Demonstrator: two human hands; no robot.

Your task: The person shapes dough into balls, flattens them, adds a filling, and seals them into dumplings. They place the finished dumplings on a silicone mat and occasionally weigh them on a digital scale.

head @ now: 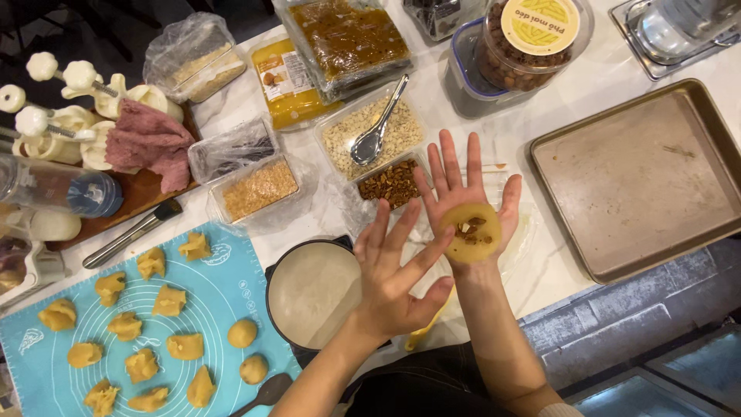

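My right hand (pixel 465 193) lies palm up with fingers spread, and a flattened round disc of yellow dough (pixel 471 234) rests on the palm. A small heap of chopped brown nuts (pixel 470 229) sits in the middle of the disc. My left hand (pixel 395 276) hovers just left of it, back to the camera and fingers apart. It holds nothing, and its forefinger tip reaches the disc's left edge. Both hands are above the white counter, in front of a clear tub of chopped nuts (pixel 390 183).
A blue silicone mat (pixel 224 297) at the lower left carries several dough lumps. A dark round pan (pixel 312 289) lies beside it, and a metal baking tray (pixel 641 181) on the right. Behind are ingredient tubs, one holding a spoon (pixel 377 127), plus white moulds, a pink cloth and a brush.
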